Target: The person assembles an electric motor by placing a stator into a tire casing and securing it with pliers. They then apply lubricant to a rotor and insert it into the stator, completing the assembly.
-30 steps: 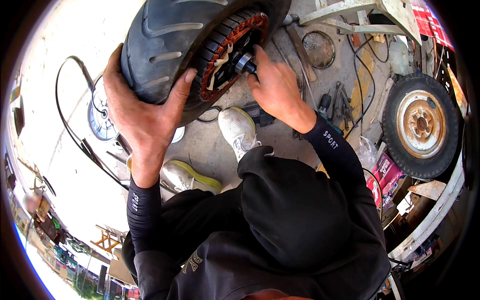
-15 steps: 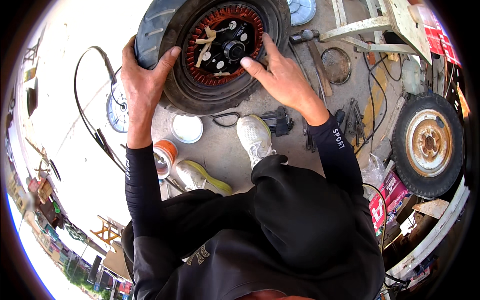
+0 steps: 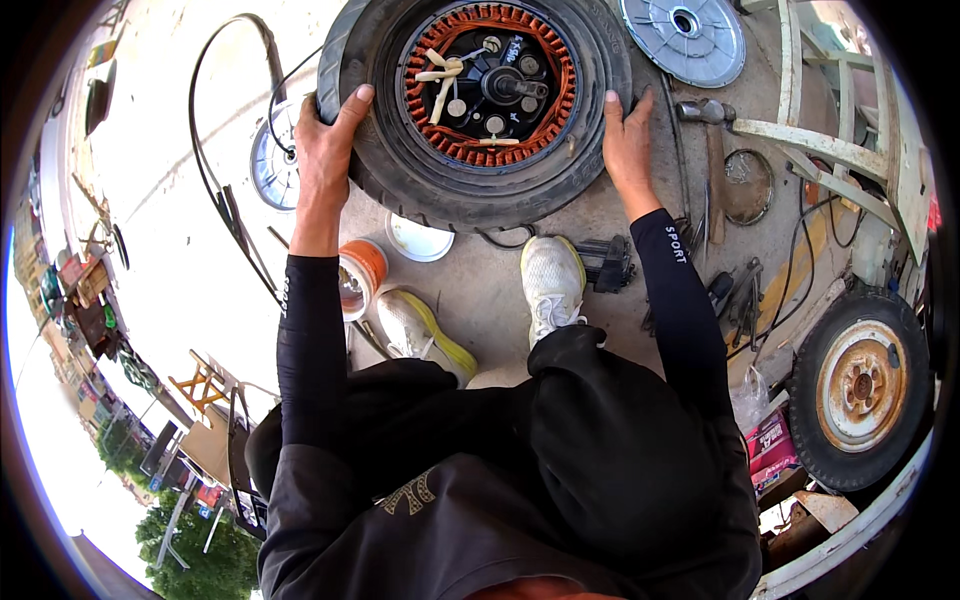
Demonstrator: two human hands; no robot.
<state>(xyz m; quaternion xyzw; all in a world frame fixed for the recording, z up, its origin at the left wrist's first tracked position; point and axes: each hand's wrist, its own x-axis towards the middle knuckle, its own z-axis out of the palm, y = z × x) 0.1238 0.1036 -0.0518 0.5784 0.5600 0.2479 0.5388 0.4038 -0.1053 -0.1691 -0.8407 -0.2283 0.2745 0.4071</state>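
A black rubber tyre [image 3: 400, 185] lies in front of my feet with its open side facing up. Set inside it is a hub motor with a ring of copper windings [image 3: 425, 125], a black centre with round holes, and a metal shaft [image 3: 530, 89]. Pale wires [image 3: 440, 85] tied in a knot stick out of the centre. My left hand [image 3: 325, 150] grips the tyre's left side, thumb on the sidewall. On the opposite side my right hand [image 3: 628, 150] holds the tyre, thumb up and fingers partly hidden around the tread.
Round metal covers lie at far right [image 3: 725, 45] and left [image 3: 268, 170]. A hammer [image 3: 714, 165] and a round pan [image 3: 748, 205] sit right, beside a white metal frame [image 3: 815, 145]. Near my shoes stand an orange bucket [image 3: 370, 262] and white lid [image 3: 420, 240]. A rusty-rimmed wheel [image 3: 860, 390] leans right.
My right hand has moved from the motor's face to the tyre's right side. The tyre, tilted before, now lies flatter with the motor facing up. The whole view has shifted.
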